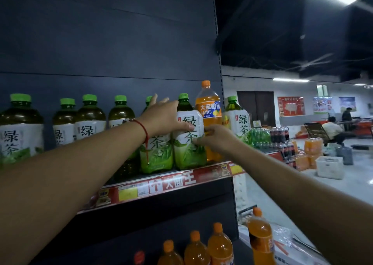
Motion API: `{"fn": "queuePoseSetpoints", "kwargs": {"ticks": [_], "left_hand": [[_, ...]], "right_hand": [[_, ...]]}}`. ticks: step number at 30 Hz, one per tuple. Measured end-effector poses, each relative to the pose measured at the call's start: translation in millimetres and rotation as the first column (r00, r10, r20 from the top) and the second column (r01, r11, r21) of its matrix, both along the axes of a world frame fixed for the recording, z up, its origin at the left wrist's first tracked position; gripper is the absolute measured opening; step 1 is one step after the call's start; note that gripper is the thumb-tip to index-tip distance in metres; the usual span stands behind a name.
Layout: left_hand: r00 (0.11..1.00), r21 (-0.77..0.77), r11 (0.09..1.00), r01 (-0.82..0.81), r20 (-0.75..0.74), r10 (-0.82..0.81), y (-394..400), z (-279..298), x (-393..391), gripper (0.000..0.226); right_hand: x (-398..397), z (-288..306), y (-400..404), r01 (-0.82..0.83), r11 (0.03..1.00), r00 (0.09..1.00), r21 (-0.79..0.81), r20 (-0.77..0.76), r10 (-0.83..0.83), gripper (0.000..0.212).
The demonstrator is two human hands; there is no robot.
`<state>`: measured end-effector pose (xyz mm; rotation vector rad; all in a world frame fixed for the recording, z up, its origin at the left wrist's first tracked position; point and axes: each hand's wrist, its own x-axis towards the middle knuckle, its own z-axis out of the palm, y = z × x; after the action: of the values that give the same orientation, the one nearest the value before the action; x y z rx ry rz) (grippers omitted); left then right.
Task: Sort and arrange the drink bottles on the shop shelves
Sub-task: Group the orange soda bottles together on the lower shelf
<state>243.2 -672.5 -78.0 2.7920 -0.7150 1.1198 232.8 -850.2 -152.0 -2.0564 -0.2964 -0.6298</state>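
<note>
Left hand (164,116) grips green tea bottle (188,135) on upper shelf (173,183); right hand (217,137) grasps adjacent orange soda bottle (210,111).

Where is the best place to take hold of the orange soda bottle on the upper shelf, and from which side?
Probably the orange soda bottle at its narrow shoulder under the cap, from the front: it stands upright behind the green tea bottle, so only its top is exposed.

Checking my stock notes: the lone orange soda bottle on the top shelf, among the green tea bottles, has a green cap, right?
Not quite. In the head view the orange soda bottle on the top shelf, among the green tea bottles, has an orange cap, not green.
</note>
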Motion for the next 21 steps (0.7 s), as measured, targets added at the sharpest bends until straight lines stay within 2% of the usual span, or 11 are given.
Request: {"fn": "queuePoseSetpoints", "kwargs": {"ticks": [3,6,8,10,15,17,21], "left_hand": [[0.997,0.034,0.999,0.011,0.082,-0.014,2.7,-5.9,3.6,0.091],[0.989,0.063,0.997,0.052,0.138,-0.06,0.5,-13.9,9.6,0.077],[0.985,0.084,0.996,0.017,0.167,-0.031,-2.4,-17.1,14.8,0.072],[0.981,0.081,0.997,-0.01,0.195,-0.006,-5.1,-19.9,20.7,0.07],[0.963,0.082,0.995,-0.065,0.266,0.041,-8.7,-29.8,26.4,0.07],[0.961,0.079,0.993,-0.092,0.269,0.067,-9.9,-32.2,25.8,0.071],[0.954,0.079,0.988,-0.136,0.28,0.109,-11.6,-35.5,29.7,0.071]], "right_hand": [[0.3,36.3,-13.8,0.14,0.988,0.983,0.069,0.109,-0.147,0.05],[3.9,67.3,-13.7,0.253,0.967,0.947,0.038,0.193,-0.256,0.062],[15.6,82.4,-11.2,0.295,0.955,0.943,-0.022,0.166,-0.287,0.078],[24.9,91.0,-6.6,0.328,0.941,0.94,-0.088,0.124,-0.317,0.082],[45.5,91.4,-0.8,0.424,0.886,0.904,-0.187,0.026,-0.427,0.11],[50.4,86.5,-0.8,0.459,0.872,0.888,-0.17,0.05,-0.457,0.11],[39.1,80.1,-1.9,0.425,0.904,0.897,-0.041,0.156,-0.414,0.091]]}}
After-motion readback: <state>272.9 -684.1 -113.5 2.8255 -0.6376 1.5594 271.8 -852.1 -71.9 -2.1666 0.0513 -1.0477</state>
